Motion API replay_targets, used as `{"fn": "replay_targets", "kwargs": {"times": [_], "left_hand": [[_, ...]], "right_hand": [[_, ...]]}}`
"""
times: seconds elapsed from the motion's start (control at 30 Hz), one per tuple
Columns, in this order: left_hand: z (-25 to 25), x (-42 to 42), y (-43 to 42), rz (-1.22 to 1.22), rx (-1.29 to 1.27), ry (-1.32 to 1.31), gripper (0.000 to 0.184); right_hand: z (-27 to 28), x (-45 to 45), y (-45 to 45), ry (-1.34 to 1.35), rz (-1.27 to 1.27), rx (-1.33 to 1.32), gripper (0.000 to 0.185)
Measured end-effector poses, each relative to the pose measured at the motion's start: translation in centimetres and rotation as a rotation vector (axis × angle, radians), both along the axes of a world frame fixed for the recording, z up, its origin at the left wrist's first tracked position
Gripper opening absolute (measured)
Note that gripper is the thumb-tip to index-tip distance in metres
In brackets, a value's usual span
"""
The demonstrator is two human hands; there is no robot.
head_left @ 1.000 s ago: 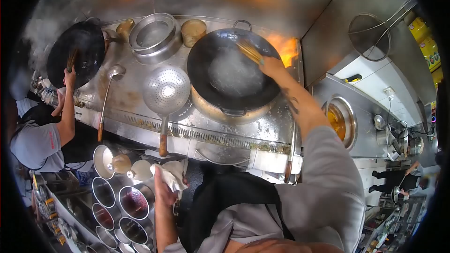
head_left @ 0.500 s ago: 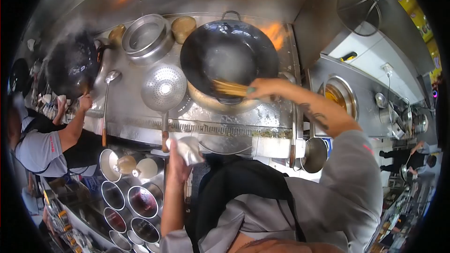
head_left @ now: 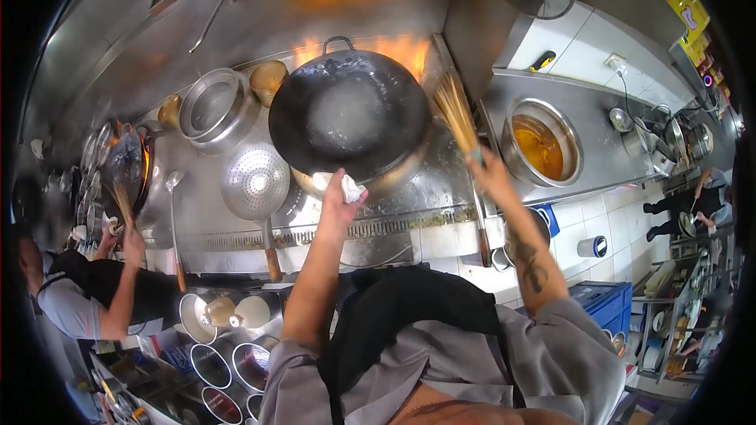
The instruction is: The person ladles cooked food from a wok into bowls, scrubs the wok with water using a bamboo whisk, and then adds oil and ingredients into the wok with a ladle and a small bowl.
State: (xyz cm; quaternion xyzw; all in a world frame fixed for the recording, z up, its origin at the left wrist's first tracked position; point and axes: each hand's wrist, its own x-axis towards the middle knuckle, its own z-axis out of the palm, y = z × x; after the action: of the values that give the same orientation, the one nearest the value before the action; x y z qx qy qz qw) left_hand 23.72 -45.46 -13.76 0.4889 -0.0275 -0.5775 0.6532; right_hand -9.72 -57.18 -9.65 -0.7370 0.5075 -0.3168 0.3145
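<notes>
A large black wok (head_left: 350, 114) sits over a lit burner, with steam in its middle and flames behind its far rim. At the wok's near rim, my left hand (head_left: 339, 203) is closed around a folded white cloth (head_left: 350, 187); the cloth hides whatever handle is under it. To the right of the wok, my right hand (head_left: 490, 177) grips a bamboo wok brush (head_left: 455, 114) by its bound end. The bristles point up and away, clear of the wok.
Left of the wok are a perforated skimmer (head_left: 256, 181), nested metal bowls (head_left: 211, 106) and a ladle (head_left: 174, 181). A pot of amber liquid (head_left: 543, 142) stands at right. A co-worker (head_left: 83, 299) handles another wok at left. Metal seasoning containers (head_left: 211, 364) sit below left.
My right hand has lifted the brush out of the wok and moved it to the right. My left hand has brought the cloth up to the wok's near rim. The view has shifted.
</notes>
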Motion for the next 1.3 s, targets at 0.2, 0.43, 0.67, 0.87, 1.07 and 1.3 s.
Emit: {"fn": "replay_targets", "kwargs": {"times": [0.2,0.43,0.67,0.87,1.07,1.3], "left_hand": [[-2.8,0.2,0.4,-0.101,-0.188,-0.48,0.01],[1.2,0.6,5.9,0.012,0.1,-0.02,0.015],[4.1,1.8,8.6,-0.093,0.139,-0.305,0.021],[8.8,0.3,7.3,0.019,0.239,-0.297,0.022],[12.1,-0.7,5.4,0.004,0.257,-0.396,0.028],[15.9,-1.7,3.3,-0.002,0.268,-0.473,0.027]], "right_hand": [[-11.9,-1.3,10.3,-0.62,-0.347,1.186,0.064],[-4.6,-3.7,9.5,-0.468,-0.287,0.757,0.044],[-0.9,-2.9,6.8,-0.475,-0.119,0.631,0.04],[4.8,2.3,7.2,-0.555,0.123,0.767,0.045],[3.0,7.7,5.4,-0.511,0.427,0.645,0.036],[5.0,11.9,3.7,-0.264,0.473,0.399,0.031]]}}
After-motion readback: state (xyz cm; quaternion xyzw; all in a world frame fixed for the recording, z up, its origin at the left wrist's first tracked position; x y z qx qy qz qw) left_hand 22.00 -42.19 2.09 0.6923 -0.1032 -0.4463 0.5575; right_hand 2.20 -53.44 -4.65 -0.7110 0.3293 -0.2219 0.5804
